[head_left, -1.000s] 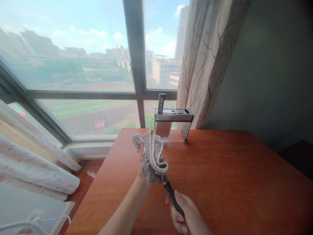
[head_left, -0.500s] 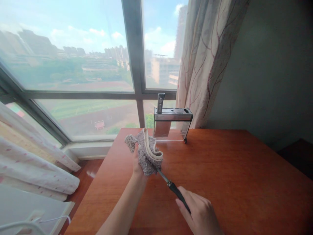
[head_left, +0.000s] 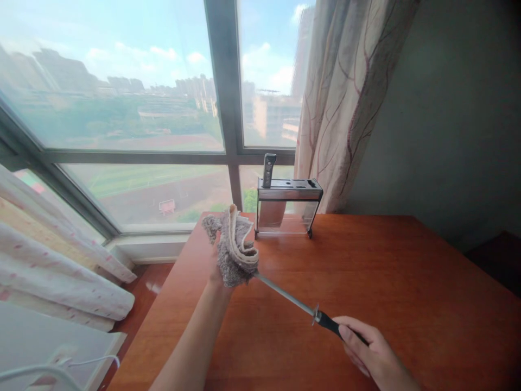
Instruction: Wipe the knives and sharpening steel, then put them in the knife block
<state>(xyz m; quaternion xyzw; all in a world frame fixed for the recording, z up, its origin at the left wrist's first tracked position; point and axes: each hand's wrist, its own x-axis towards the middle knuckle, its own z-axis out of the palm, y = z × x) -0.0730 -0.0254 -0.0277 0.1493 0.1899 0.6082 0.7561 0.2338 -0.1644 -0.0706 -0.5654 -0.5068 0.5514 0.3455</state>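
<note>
- Table (head_left: 407, 282): reddish-brown wood, fine streaky grain, smooth with a soft sheen; straight far edge at the window (head_left: 142, 125).
- Window: clear panes in flat grey frames; hazy sky, buildings and green field beyond.
- Right curtain (head_left: 345, 98): pale fabric in long vertical folds, dark branching lines printed on it. Left curtain (head_left: 61, 277): whitish, small pinkish spots, bunched in thick rolls.
- Left hand (head_left: 216, 268): closed round the cloth (head_left: 236, 266), raised above the table's left part; fingers mostly hidden behind the bundle.
- Cloth: grey-brown, nubbly pile; pale bound edge curling in an S-like fold; loose tuft sticking out to the left.
- Rod (head_left: 285, 294): slim, straight, grey metal, slanting from the cloth's lower right side down to the right hand (head_left: 368, 345). Far end hidden by the cloth. Small metal guard, then a black rounded handle.
- Right hand: fingers and thumb wrapped firmly on that handle.
- Block (head_left: 290, 194): upright near the far edge, slotted metal-look top, transparent sides; one knife (head_left: 268, 171) slotted in, grey handle up, broad blade showing through.
</note>
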